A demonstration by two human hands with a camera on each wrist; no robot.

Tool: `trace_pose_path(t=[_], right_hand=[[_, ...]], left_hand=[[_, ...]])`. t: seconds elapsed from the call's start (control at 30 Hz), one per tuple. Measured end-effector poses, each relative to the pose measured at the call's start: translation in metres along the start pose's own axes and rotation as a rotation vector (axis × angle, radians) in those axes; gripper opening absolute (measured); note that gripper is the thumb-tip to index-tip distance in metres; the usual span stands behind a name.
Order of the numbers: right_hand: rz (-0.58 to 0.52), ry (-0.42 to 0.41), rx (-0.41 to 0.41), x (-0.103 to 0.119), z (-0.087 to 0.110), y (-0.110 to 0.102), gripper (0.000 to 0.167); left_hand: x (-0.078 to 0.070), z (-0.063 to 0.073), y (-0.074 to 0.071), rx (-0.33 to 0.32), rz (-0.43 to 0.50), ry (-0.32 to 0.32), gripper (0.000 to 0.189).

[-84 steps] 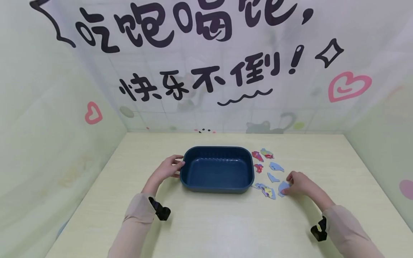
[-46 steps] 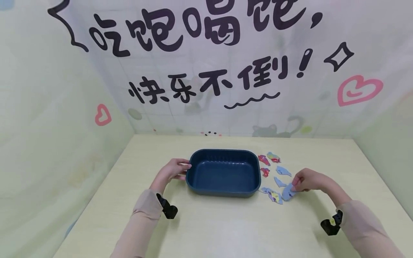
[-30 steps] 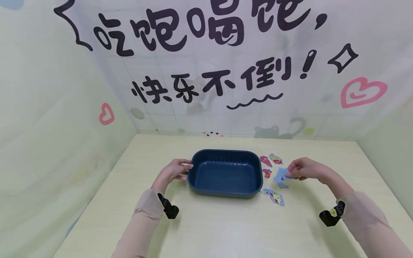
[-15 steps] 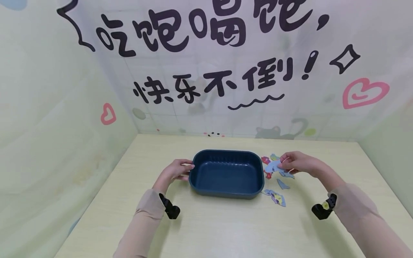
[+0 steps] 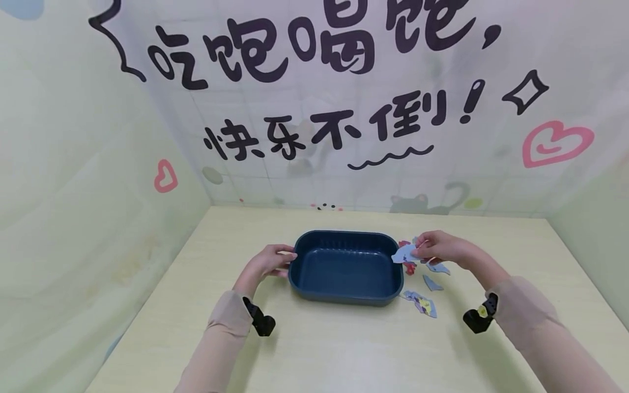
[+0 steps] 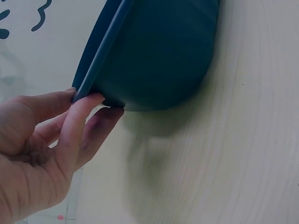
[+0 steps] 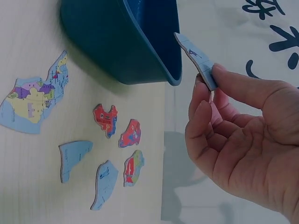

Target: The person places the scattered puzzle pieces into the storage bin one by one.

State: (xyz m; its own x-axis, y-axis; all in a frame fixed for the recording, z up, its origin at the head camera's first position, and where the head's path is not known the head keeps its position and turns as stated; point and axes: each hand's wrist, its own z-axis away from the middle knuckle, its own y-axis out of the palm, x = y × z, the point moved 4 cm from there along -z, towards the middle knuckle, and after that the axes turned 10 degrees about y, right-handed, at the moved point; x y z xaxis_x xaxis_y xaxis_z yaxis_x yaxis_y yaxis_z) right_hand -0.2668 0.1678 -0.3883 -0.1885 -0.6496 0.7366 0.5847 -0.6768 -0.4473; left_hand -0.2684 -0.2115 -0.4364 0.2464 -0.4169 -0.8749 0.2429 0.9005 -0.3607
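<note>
My right hand [image 5: 439, 246] pinches a light-blue map puzzle piece [image 7: 198, 60] between thumb and fingers. The piece is raised at the right rim of a dark blue rectangular tub [image 5: 344, 273], its tip overlapping that rim in the head view. With thumb and fingertips at the rim, my left hand [image 6: 46, 149] grips the tub's left end. On the table beside the tub's right end lie two plain blue pieces [image 7: 74, 156], two red pieces [image 7: 106, 120] and a green-and-red one [image 7: 134, 169]. Nearer me is a yellow, purple and blue section [image 5: 421, 303].
The tub stands on a pale wood-grain table [image 5: 334, 355], its inside bare. A white cloth backdrop [image 5: 295, 180] with black lettering rises behind, and pale green cloth walls [image 5: 98, 218] flank both sides. A small black camera [image 5: 479, 319] sits on each wrist.
My right hand has picked the blue puzzle piece off the table and carried it left and away from me to the tub's right rim. The left hand keeps its place on the tub.
</note>
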Motion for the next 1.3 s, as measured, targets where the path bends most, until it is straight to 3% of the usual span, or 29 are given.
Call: trace_pose_path(t=[0.57, 1.2, 1.3], right_hand=[[-0.025, -0.001, 0.023, 0.022, -0.031, 0.028, 0.024], [-0.107, 0.047, 0.022, 0.046, -0.058, 0.056, 0.022], [-0.091, 0.061, 0.008, 0.048, -0.069, 0.062, 0.022]], left_hand=[[-0.002, -0.001, -0.005, 0.122, -0.021, 0.011, 0.046], [-0.012, -0.004, -0.003, 0.160, -0.085, 0.009, 0.045], [-0.011, -0.004, -0.002, 0.174, -0.084, 0.018, 0.044]])
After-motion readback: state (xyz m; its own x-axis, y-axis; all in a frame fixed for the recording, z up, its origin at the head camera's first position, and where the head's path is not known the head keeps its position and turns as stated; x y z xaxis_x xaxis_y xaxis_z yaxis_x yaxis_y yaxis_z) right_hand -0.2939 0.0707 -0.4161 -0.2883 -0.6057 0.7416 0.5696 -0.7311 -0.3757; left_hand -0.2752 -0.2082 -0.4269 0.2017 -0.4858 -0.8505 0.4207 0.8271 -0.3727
